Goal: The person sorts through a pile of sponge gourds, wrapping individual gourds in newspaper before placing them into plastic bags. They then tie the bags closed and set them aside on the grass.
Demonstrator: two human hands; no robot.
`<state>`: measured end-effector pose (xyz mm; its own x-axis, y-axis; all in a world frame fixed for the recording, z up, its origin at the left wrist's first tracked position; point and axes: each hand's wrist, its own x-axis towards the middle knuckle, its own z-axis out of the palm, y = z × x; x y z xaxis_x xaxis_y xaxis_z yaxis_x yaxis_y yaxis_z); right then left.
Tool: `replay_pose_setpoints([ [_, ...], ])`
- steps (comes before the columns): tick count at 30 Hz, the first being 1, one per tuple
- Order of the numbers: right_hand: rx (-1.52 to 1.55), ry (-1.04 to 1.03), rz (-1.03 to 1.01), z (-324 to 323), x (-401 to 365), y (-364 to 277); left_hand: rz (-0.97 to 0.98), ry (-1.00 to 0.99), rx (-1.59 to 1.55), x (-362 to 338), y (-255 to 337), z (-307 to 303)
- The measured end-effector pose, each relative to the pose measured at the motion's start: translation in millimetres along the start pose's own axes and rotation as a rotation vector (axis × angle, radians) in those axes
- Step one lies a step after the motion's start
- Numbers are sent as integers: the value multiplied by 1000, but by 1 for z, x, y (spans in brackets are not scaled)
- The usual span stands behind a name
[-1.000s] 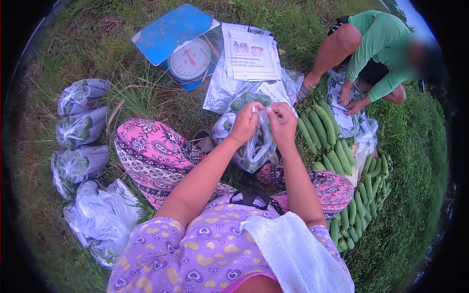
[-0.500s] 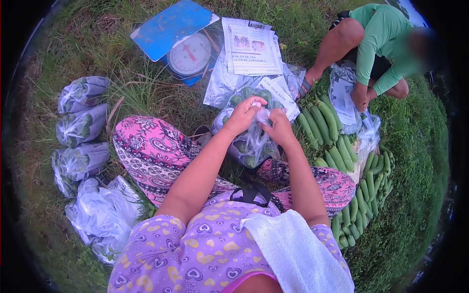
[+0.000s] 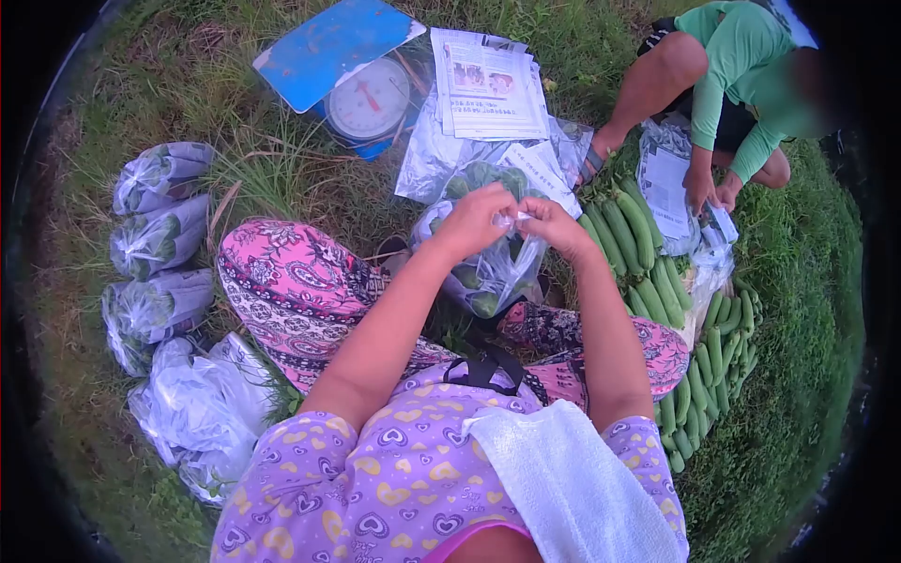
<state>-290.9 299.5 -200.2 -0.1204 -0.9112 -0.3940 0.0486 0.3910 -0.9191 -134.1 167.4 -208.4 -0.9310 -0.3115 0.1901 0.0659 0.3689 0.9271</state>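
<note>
Between my legs stands a clear plastic bag holding newspaper and green cucumber-like vegetables, whose rounded ends show at its top and bottom. My left hand is closed on the gathered neck of this bag. Close beside it, my right hand pinches the other side of the neck, with fingertips nearly touching those of the left. The twisted plastic between the fingers is partly hidden by them.
A blue scale and newspaper sheets lie ahead. Filled bags and crumpled plastic bags sit left. Right are rows of green vegetables and a crouching person in green handling a newspaper-lined bag.
My hands have drawn closer together at the bag's neck, the right one turning and rising. The other person's hands have spread apart over their bag.
</note>
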Motion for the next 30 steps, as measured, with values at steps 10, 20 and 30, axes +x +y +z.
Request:
replay_pose_setpoints([
  [10,-11,364,247,22,0,-29,251,399,268,-6,4,5],
  [20,-696,512,-169,24,29,-23,87,537,656,-12,5,7],
  [30,-1481,481,-506,58,31,-56,-149,191,803,-37,25,16],
])
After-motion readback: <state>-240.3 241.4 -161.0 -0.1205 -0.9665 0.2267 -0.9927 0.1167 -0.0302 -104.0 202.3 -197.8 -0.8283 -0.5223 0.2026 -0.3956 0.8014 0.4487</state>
